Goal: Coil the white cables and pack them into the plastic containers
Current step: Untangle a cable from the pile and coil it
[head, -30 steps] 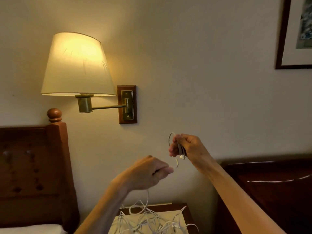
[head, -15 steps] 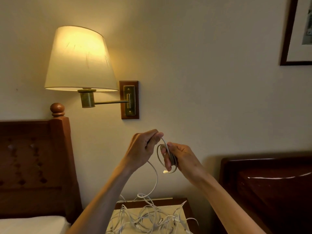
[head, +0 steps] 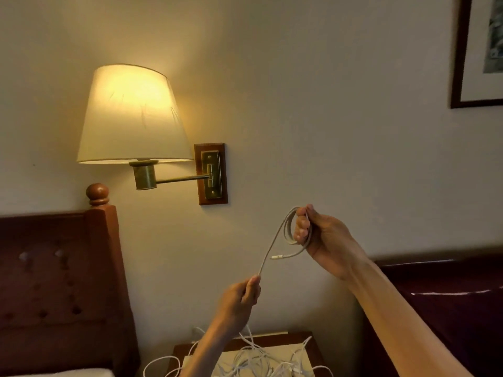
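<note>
A white cable is held up in front of the wall, stretched between two raised hands. The right hand is the higher one; its fingers are curled round a few small loops of the cable, which are gripped against the palm. A short free end with a white plug is seen sticking out to the left below those loops. From the top of the loops the cable is drawn down and to the left to the left hand, where it is pinched between the thumb and the curled fingers. Below the left hand the cable is hidden behind the wrist.

A loose tangle of white cables is spread over the nightstand at the bottom edge of the view, and one loop is seen hanging over its left edge. The nightstand is set between a wooden headboard on the left and a dark wooden headboard on the right. A lit wall lamp is mounted above the left headboard, and a framed picture is hung at the upper right corner.
</note>
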